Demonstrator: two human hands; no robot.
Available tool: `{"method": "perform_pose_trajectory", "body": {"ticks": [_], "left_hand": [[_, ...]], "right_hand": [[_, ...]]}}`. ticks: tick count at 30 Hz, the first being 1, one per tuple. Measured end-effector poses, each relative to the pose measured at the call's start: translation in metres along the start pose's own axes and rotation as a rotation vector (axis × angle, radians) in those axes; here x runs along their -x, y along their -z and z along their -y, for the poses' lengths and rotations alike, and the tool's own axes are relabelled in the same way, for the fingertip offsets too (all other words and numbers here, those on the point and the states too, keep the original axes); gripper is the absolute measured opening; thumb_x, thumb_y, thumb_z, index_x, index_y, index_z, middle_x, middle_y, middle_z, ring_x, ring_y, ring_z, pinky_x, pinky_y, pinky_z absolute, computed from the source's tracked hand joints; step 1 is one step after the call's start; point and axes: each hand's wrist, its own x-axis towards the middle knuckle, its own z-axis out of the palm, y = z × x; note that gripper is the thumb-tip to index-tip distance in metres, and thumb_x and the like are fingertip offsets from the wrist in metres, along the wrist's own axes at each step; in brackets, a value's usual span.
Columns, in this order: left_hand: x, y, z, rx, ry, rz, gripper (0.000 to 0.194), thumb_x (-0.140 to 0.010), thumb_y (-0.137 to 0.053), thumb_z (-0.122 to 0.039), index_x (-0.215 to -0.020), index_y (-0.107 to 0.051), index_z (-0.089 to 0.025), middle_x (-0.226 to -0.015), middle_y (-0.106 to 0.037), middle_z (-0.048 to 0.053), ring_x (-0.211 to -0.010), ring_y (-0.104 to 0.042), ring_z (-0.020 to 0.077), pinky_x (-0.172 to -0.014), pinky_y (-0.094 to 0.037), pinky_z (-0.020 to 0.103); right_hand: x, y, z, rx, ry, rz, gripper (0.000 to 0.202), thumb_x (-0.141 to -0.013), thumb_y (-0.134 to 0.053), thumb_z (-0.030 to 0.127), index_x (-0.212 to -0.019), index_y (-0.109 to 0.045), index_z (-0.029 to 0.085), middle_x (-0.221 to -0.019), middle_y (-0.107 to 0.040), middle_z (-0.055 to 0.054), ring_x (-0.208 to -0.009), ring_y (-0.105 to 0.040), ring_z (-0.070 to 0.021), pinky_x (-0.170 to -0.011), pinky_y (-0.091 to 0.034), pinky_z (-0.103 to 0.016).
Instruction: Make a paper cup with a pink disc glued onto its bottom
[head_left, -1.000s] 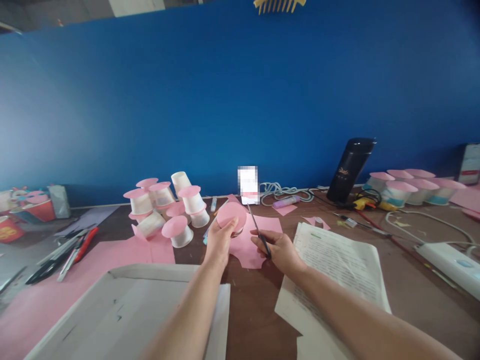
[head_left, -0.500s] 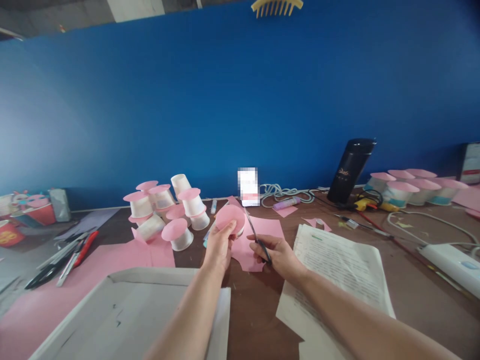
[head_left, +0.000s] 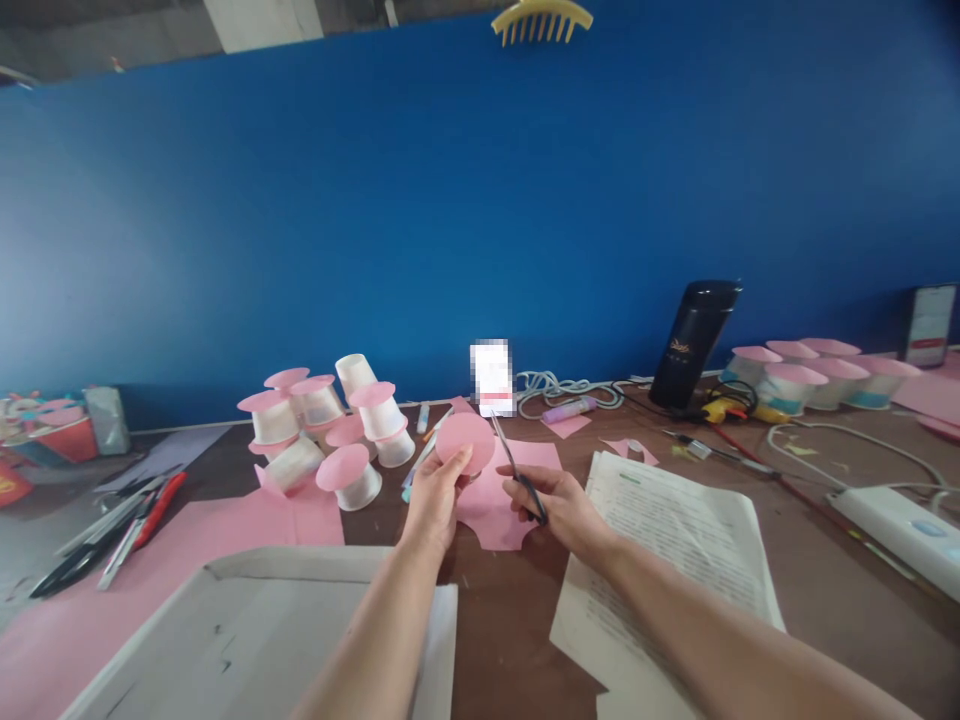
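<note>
My left hand (head_left: 436, 500) pinches a round pink paper disc (head_left: 463, 440), thumb on top and fingers underneath. A small pale edge shows under the disc, but what it belongs to is mostly hidden. Just to the right, my right hand (head_left: 559, 507) is closed around the dark handles of a pair of scissors (head_left: 508, 448). Their blades point up and away, close beside the disc's right edge. Beneath both hands lies a pink paper sheet (head_left: 536, 460) with curved cut-outs. Left of my hands stand several white paper cups (head_left: 360, 488) topped with pink discs, some stacked, one tipped over.
A black bottle (head_left: 691, 345) and several capped cups (head_left: 791, 392) stand at right, near a white power strip (head_left: 900, 530) and cables. Printed papers (head_left: 675, 540) lie by my right forearm. A white box lid (head_left: 300, 620) and a red-handled cutter (head_left: 159, 510) are at left.
The view has shifted slightly. The scissors' blades now show beside the disc's right edge at a slightly different angle. Both hands keep their hold on the disc and the scissors.
</note>
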Motion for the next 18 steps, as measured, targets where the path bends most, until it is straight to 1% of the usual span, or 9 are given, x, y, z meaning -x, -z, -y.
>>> {"method": "perform_pose_trajectory", "body": {"ticks": [4, 9, 11, 15, 18], "left_hand": [[-0.0015, 0.0017, 0.002, -0.034, 0.002, -0.009, 0.032, -0.061, -0.08, -0.034, -0.081, -0.068, -0.012, -0.077, -0.068, 0.004, -0.059, -0.055, 0.0081, -0.054, -0.042, 0.02], [-0.0023, 0.003, 0.0032, -0.066, -0.02, -0.005, 0.033, -0.059, -0.081, -0.037, -0.075, -0.067, -0.011, -0.067, -0.064, 0.002, -0.051, -0.049, 0.0065, -0.05, -0.04, 0.02], [-0.0021, 0.0032, 0.0031, -0.091, -0.02, 0.003, 0.033, -0.061, -0.08, -0.037, -0.078, -0.067, -0.011, -0.07, -0.065, 0.003, -0.053, -0.05, 0.0072, -0.051, -0.041, 0.02], [-0.0019, 0.0043, 0.0031, -0.134, -0.006, 0.04, 0.036, -0.064, -0.078, -0.037, -0.088, -0.069, -0.012, -0.084, -0.069, 0.007, -0.064, -0.058, 0.011, -0.058, -0.044, 0.021], [-0.0021, 0.0062, 0.004, -0.167, -0.009, 0.057, 0.038, -0.065, -0.077, -0.039, -0.09, -0.069, -0.012, -0.085, -0.069, 0.007, -0.062, -0.057, 0.0111, -0.058, -0.043, 0.022]], "right_hand": [[0.0001, -0.0002, 0.0011, -0.005, 0.002, 0.014, 0.059, -0.065, -0.074, 0.052, -0.108, -0.069, 0.012, -0.063, -0.057, 0.001, -0.054, -0.05, -0.0085, -0.052, -0.038, -0.023], [0.0005, 0.0002, 0.0018, -0.009, -0.002, 0.023, 0.058, -0.064, -0.074, 0.052, -0.106, -0.07, 0.013, -0.061, -0.056, 0.002, -0.054, -0.049, -0.0085, -0.053, -0.04, -0.024], [0.0011, 0.0001, 0.0025, -0.008, -0.001, 0.019, 0.057, -0.063, -0.075, 0.052, -0.105, -0.071, 0.014, -0.06, -0.056, 0.002, -0.054, -0.049, -0.0084, -0.053, -0.04, -0.024], [0.0016, 0.0006, 0.003, 0.009, 0.002, 0.01, 0.059, -0.062, -0.075, 0.054, -0.104, -0.071, 0.013, -0.06, -0.056, 0.002, -0.053, -0.049, -0.0085, -0.053, -0.041, -0.024], [0.0012, 0.0015, 0.0022, 0.043, 0.02, 0.005, 0.061, -0.062, -0.074, 0.056, -0.105, -0.071, 0.013, -0.06, -0.056, 0.001, -0.054, -0.05, -0.0092, -0.053, -0.042, -0.025]]}}
